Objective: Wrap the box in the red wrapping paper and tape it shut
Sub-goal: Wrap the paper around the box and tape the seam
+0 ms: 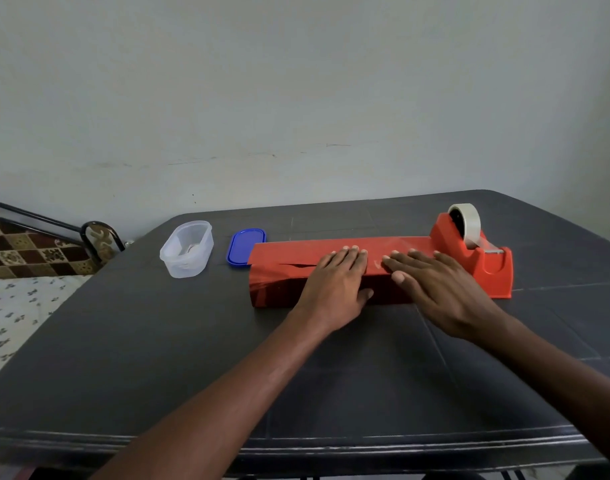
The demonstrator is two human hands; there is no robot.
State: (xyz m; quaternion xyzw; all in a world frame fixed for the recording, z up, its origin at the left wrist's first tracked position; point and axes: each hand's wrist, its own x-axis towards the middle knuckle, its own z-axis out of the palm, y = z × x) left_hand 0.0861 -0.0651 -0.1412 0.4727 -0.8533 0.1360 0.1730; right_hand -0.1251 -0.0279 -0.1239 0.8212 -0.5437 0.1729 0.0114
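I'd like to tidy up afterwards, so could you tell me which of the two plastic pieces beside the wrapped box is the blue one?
The flat blue plastic lid, lying right against the red-wrapped box's left end; the clear plastic tub stands further left.

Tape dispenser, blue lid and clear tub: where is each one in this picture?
tape dispenser (483, 268): head view, on its red base.
blue lid (243, 245): head view, on its flat top.
clear tub (187, 258): head view, on its near side wall.

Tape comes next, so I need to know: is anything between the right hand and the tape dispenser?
Nothing visible. The right hand lies flat on the red paper right beside the dispenser, with no object in between.
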